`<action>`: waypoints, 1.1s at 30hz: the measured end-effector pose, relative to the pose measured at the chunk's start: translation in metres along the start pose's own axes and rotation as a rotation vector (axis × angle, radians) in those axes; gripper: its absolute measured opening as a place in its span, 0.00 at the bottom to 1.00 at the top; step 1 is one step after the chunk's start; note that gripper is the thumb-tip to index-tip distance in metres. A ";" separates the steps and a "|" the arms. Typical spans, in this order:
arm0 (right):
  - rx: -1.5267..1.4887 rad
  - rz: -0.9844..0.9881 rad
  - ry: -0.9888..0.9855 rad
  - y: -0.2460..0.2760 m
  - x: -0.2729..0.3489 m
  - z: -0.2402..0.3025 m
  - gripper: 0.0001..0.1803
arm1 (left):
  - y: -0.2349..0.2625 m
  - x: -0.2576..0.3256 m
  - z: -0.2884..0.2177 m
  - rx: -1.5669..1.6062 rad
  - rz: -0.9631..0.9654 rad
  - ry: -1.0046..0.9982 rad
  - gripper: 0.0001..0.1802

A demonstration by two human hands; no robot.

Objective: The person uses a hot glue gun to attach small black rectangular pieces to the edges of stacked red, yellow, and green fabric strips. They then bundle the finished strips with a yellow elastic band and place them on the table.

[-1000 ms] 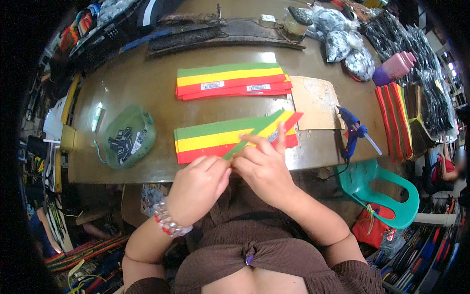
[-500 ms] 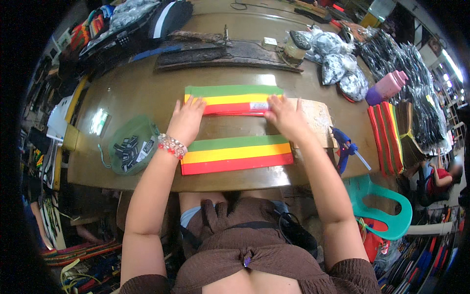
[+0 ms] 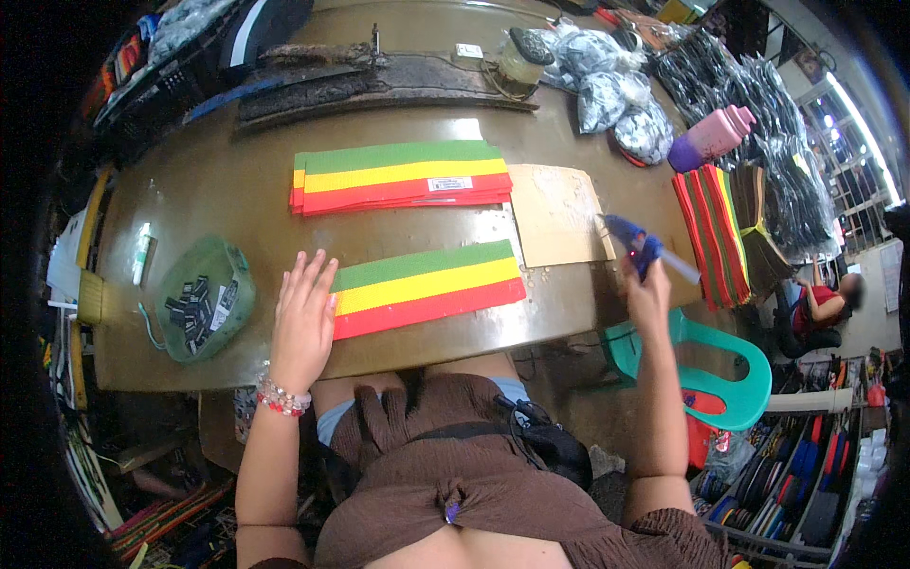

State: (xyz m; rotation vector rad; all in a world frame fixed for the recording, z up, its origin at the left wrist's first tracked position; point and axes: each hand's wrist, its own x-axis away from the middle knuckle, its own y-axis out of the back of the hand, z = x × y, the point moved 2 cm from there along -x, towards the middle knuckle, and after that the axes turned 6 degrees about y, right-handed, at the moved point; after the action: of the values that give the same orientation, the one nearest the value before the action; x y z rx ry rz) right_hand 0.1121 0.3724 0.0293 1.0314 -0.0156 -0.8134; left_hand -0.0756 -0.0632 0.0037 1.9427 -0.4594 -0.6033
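Note:
My right hand point(image 3: 646, 294) is wrapped round the handle of a blue glue gun point(image 3: 637, 243) with a pale glue stick poking out of its back. Fingers stretched out, my left hand point(image 3: 305, 311) lies flat at the left end of a green, yellow and red striped fabric strip point(image 3: 427, 289) near the table's front edge. Beyond it rests a stack of matching striped strips point(image 3: 398, 177), the top one bearing a small white label point(image 3: 448, 184). A tan board point(image 3: 559, 216) with dried glue spots lies to the right of the stack.
A green translucent bowl point(image 3: 241, 294) of dark labels stands at left. Behind are a dark wooden piece point(image 3: 379, 90), a glass jar point(image 3: 521, 59) and bagged goods point(image 3: 607, 100). A pink-purple bottle point(image 3: 711, 137) and folded striped fabric point(image 3: 706, 228) occupy the right, with a teal chair point(image 3: 749, 379) below.
Both hands have left the labelled strip, now on the far stack. My left hand has come down to the near strip. My right hand has moved right and picked up the glue gun.

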 end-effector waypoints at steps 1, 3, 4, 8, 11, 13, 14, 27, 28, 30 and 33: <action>0.128 -0.045 0.088 0.013 -0.013 0.007 0.22 | 0.000 0.001 0.000 0.004 -0.005 0.002 0.24; 0.214 0.174 0.030 0.037 -0.038 0.025 0.22 | 0.000 0.003 0.000 0.012 -0.009 0.015 0.24; 0.351 0.298 -0.036 0.041 -0.052 0.038 0.24 | 0.000 0.004 0.001 0.015 -0.006 0.018 0.23; 0.947 0.488 0.156 0.044 -0.069 0.108 0.23 | -0.004 0.004 0.005 -0.002 -0.022 0.020 0.23; 0.482 0.346 0.417 0.010 -0.035 0.170 0.23 | -0.006 0.005 0.007 0.041 -0.030 0.018 0.23; 0.013 0.549 0.536 -0.021 0.001 0.199 0.23 | -0.006 0.005 0.008 0.047 -0.036 0.021 0.23; -0.017 0.582 0.596 -0.034 0.017 0.210 0.23 | -0.006 0.006 0.008 0.054 -0.040 0.013 0.23; 0.241 0.661 0.704 -0.067 0.040 0.247 0.26 | -0.004 0.006 0.007 0.058 -0.056 0.004 0.24; 0.237 0.653 0.722 -0.062 0.039 0.250 0.26 | -0.005 0.006 0.008 0.060 -0.058 0.004 0.24; 0.347 0.697 0.673 -0.053 0.038 0.254 0.27 | -0.007 0.006 0.009 0.060 -0.056 0.007 0.24; 0.346 0.741 0.720 -0.046 0.040 0.259 0.28 | -0.011 0.005 0.007 0.048 -0.061 0.001 0.24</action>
State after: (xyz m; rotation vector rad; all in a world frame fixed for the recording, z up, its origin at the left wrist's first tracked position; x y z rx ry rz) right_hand 0.0167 0.1409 0.1195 1.4670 0.0748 0.2665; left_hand -0.0752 -0.0664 -0.0094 2.0081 -0.4184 -0.6349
